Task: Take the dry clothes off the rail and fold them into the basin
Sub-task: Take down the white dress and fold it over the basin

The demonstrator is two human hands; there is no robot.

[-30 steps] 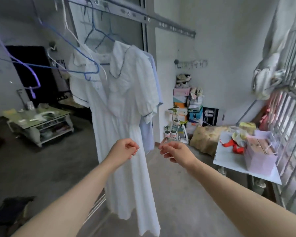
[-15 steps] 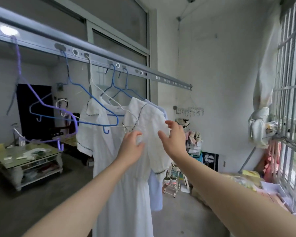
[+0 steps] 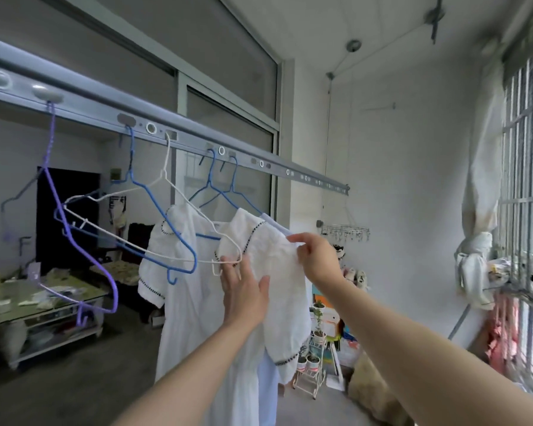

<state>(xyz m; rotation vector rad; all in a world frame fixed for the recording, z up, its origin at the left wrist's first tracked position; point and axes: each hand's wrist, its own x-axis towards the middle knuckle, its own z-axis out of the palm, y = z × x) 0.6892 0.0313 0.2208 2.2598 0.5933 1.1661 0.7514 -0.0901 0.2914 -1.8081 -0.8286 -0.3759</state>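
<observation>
A white dress (image 3: 185, 302) with dark-stitched trim hangs on a blue hanger from the grey rail (image 3: 197, 142) overhead. Behind it hangs a light blue garment (image 3: 268, 379), mostly hidden. My left hand (image 3: 243, 290) lies flat with straight fingers against the dress's right shoulder and sleeve. My right hand (image 3: 316, 259) pinches the top edge of that sleeve near the shoulder. The basin is not in view.
Empty hangers dangle from the rail at left: a purple hanger (image 3: 83, 259), a blue one (image 3: 166, 229) and a white one (image 3: 154, 241). A low table (image 3: 40, 309) stands at the left, a small plant stand (image 3: 313, 364) beyond the dress, window bars (image 3: 526, 179) at right.
Both hands have risen from waist height to the dress's right shoulder. The left hand now lies flat on the cloth and the right hand has taken the sleeve's top edge.
</observation>
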